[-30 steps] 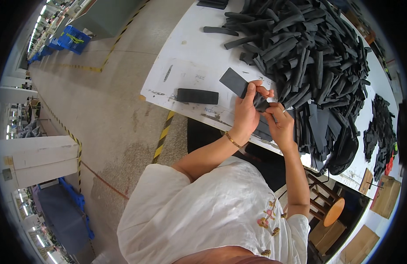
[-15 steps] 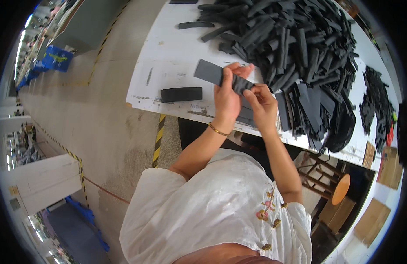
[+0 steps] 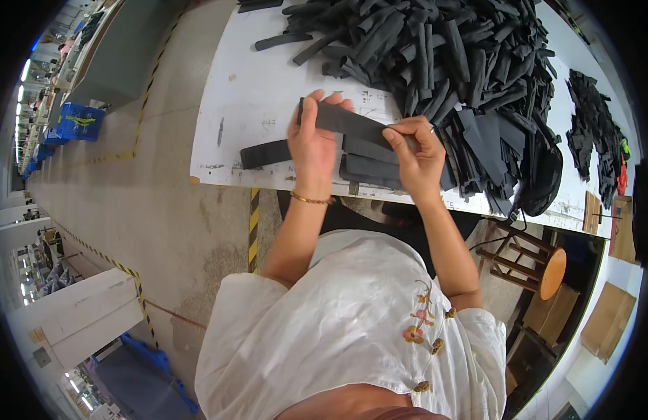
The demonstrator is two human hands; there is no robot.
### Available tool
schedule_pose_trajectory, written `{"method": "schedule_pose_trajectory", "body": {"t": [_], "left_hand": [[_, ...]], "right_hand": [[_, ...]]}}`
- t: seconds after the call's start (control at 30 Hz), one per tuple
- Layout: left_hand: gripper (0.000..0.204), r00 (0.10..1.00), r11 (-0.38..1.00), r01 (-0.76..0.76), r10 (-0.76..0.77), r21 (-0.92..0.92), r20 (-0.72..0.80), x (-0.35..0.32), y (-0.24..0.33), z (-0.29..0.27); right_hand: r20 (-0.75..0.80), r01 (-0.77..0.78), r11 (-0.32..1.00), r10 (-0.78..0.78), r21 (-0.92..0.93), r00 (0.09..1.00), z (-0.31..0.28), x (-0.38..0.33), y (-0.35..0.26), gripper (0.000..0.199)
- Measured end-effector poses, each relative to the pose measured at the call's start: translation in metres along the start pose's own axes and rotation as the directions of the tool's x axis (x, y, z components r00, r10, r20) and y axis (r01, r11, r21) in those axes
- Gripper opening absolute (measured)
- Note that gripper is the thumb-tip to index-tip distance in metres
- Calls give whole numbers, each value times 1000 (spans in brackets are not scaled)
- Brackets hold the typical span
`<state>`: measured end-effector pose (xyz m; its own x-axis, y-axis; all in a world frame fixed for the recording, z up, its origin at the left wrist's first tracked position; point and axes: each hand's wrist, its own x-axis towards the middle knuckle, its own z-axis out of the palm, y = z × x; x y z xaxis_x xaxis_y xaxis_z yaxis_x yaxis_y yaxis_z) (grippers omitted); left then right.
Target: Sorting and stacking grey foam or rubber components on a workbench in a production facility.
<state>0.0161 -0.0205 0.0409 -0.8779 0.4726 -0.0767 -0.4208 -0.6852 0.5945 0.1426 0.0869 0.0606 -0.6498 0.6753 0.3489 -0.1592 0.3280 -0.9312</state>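
Both hands hold one flat dark grey foam strip (image 3: 352, 122) above the near edge of a white table (image 3: 261, 91). My left hand (image 3: 313, 143) grips its left end, thumb on top. My right hand (image 3: 415, 154) pinches its right end. Under the strip lie a few more flat dark pieces (image 3: 369, 168) in a small stack. Another dark strip (image 3: 264, 153) rests on the table just left of my left hand. A gold bracelet (image 3: 310, 200) circles my left wrist.
A big heap of dark foam strips (image 3: 436, 49) fills the table behind my hands, with a smaller pile (image 3: 590, 133) farther right. A wooden stool (image 3: 541, 266) stands below the table at right. Yellow-black tape marks the concrete floor (image 3: 163, 210); blue crates (image 3: 79, 120) sit at far left.
The strip between my hands now shows longer and is spread out flat between them. The view has shifted, so the table and the hands sit lower and more central.
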Motion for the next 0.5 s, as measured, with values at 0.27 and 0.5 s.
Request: {"method": "schedule_pose_trajectory", "body": {"t": [0.27, 0.5], "left_hand": [[22, 989, 878, 138, -99, 458, -109, -13, 6, -15], [13, 986, 464, -132, 149, 876, 70, -47, -47, -61]], "right_hand": [[279, -390, 919, 360, 59, 890, -49, 10, 15, 10], [46, -423, 836, 467, -350, 883, -62, -46, 66, 18]]}}
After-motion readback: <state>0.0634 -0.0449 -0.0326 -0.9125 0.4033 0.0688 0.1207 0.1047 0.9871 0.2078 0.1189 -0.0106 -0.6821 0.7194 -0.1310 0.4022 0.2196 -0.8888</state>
